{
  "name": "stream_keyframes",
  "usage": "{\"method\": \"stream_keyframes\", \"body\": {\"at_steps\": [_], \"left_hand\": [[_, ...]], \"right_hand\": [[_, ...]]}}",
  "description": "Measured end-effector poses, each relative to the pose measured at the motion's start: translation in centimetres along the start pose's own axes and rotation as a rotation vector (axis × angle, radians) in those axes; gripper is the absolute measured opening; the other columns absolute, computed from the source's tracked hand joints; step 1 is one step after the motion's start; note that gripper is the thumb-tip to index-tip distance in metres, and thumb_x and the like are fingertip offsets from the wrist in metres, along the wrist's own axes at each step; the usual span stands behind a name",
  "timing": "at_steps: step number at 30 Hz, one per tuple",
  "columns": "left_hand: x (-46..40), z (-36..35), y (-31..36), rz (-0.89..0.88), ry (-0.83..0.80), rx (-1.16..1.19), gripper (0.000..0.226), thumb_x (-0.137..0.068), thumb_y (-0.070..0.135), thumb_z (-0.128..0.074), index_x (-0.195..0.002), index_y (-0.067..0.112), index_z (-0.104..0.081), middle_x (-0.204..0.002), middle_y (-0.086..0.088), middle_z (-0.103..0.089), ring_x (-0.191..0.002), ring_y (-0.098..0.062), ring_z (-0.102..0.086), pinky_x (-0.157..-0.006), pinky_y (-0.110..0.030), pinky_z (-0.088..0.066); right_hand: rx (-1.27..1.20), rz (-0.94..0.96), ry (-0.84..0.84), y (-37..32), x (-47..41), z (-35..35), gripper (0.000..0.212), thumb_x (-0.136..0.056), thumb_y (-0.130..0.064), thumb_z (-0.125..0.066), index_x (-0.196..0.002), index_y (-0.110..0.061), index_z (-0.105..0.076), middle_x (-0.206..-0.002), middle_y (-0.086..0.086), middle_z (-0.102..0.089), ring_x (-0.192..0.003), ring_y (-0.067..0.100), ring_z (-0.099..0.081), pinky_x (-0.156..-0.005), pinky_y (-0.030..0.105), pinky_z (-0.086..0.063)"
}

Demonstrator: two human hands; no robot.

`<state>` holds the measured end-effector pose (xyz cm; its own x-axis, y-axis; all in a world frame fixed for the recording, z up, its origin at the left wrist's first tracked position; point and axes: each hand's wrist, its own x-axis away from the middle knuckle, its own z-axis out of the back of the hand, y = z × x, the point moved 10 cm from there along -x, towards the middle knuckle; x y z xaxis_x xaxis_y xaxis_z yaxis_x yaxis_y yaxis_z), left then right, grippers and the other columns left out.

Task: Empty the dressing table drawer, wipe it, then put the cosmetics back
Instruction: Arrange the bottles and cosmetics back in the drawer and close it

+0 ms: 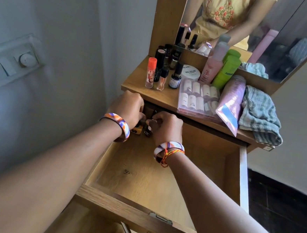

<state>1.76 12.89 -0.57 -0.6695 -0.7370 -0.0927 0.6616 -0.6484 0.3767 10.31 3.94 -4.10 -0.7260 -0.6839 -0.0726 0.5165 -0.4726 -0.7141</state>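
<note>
Wooden surface (158,94) crowded with cosmetics, cloth (259,116) at its right edge, and both hands, left hand (127,107) and right hand (165,127), curl fingers around small bottles (147,130) in the drawer's (241,173) back-left corner, where one clumsy nudge could topple them.

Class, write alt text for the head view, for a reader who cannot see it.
Both hands, left and right, reach into the back left corner of an open wooden drawer, handling small bottles there. On the tabletop above stand cosmetics and a folded cloth, below a mirror.
</note>
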Motion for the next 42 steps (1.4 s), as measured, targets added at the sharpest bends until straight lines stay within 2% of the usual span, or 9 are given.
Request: {"method": "stream_keyframes", "body": {"at_steps": [5, 14, 22, 26, 28, 30, 33, 36, 42], "left_hand": [[-0.2, -0.2, 0.1, -0.013, 0.024, 0.009, 0.02, -0.086, 0.02, -0.065, -0.097, 0.005, -0.071, -0.095, -0.014, -0.069, -0.087, -0.029, -0.064, -0.067, -0.028, -0.043], [-0.1, -0.5, 0.1, -0.011, 0.031, 0.015, 0.021, -0.086, 0.024, -0.064, -0.097, 0.006, -0.07, -0.092, -0.014, -0.07, -0.086, -0.029, -0.065, -0.067, -0.028, -0.046], [0.4, -0.3, 0.1, -0.048, 0.012, -0.024, 0.025, -0.084, 0.008, -0.065, -0.108, 0.008, -0.066, -0.105, -0.016, -0.067, -0.096, -0.032, -0.063, -0.078, -0.036, -0.053], [0.6, -0.2, 0.2, -0.06, 0.031, -0.041, 0.029, -0.087, 0.0, -0.058, -0.114, 0.008, -0.065, -0.111, -0.016, -0.065, -0.1, -0.032, -0.062, -0.078, -0.033, -0.051], [0.6, -0.3, 0.2, -0.059, 0.03, -0.039, 0.028, -0.088, 0.001, -0.057, -0.114, 0.008, -0.065, -0.111, -0.016, -0.065, -0.1, -0.031, -0.061, -0.077, -0.032, -0.05], [0.6, -0.3, 0.1, -0.056, 0.03, -0.038, 0.027, -0.088, 0.001, -0.057, -0.112, 0.008, -0.065, -0.11, -0.015, -0.065, -0.1, -0.031, -0.062, -0.078, -0.032, -0.051], [0.4, -0.4, -0.1, -0.062, 0.028, -0.032, 0.025, -0.087, 0.001, -0.058, -0.11, 0.008, -0.066, -0.108, -0.015, -0.066, -0.098, -0.031, -0.062, -0.079, -0.034, -0.054], [0.2, -0.6, -0.2, -0.07, 0.023, -0.027, 0.022, -0.086, 0.001, -0.059, -0.106, 0.007, -0.067, -0.104, -0.016, -0.068, -0.095, -0.032, -0.063, -0.08, -0.037, -0.055], [0.1, -0.6, -0.3, -0.075, 0.013, -0.021, 0.024, -0.086, 0.005, -0.062, -0.109, 0.009, -0.066, -0.106, -0.014, -0.067, -0.096, -0.03, -0.063, -0.075, -0.031, -0.051]], "right_hand": [[-0.05, 0.014, -0.038, -0.1, 0.0, -0.5, 0.023, -0.085, -0.019, -0.065, -0.107, -0.01, -0.068, -0.102, 0.011, -0.069, -0.09, 0.019, -0.064, -0.07, 0.02, -0.045], [-0.06, 0.031, -0.075, -0.2, 0.0, -0.8, 0.024, -0.088, -0.012, -0.061, -0.112, -0.012, -0.066, -0.105, 0.008, -0.068, -0.086, 0.011, -0.059, -0.069, 0.015, -0.045], [0.006, 0.01, -0.062, 0.3, 0.5, -0.7, 0.032, -0.085, -0.003, -0.06, -0.116, -0.012, -0.059, -0.107, 0.007, -0.063, -0.096, 0.02, -0.062, -0.075, 0.025, -0.051], [-0.063, -0.169, -0.043, 2.7, 0.6, -1.2, 0.021, -0.084, 0.001, -0.058, -0.103, -0.008, -0.059, -0.093, 0.004, -0.055, -0.083, 0.016, -0.055, -0.069, 0.024, -0.044], [-0.155, -0.314, -0.085, 4.7, 0.9, -2.7, 0.021, -0.084, -0.002, -0.059, -0.104, -0.007, -0.058, -0.094, 0.008, -0.059, -0.085, 0.021, -0.06, -0.074, 0.029, -0.05], [-0.235, -0.412, -0.125, 5.8, 1.3, -4.1, 0.026, -0.08, -0.007, -0.066, -0.105, -0.009, -0.057, -0.1, 0.012, -0.065, -0.09, 0.029, -0.065, -0.082, 0.04, -0.056], [-0.367, -0.501, -0.11, 7.0, 1.5, -5.3, 0.026, -0.079, -0.007, -0.067, -0.104, -0.008, -0.058, -0.099, 0.016, -0.067, -0.081, 0.028, -0.066, -0.075, 0.038, -0.057], [-0.447, -0.547, -0.103, 7.5, 1.6, -5.8, 0.018, -0.082, -0.005, -0.066, -0.098, -0.007, -0.059, -0.089, 0.013, -0.066, -0.066, 0.02, -0.06, -0.061, 0.029, -0.054], [-0.415, -0.522, -0.101, 7.3, 1.1, -6.1, 0.017, -0.079, -0.016, -0.072, -0.091, -0.01, -0.061, -0.09, 0.013, -0.068, -0.067, 0.021, -0.062, -0.067, 0.034, -0.057]]}}
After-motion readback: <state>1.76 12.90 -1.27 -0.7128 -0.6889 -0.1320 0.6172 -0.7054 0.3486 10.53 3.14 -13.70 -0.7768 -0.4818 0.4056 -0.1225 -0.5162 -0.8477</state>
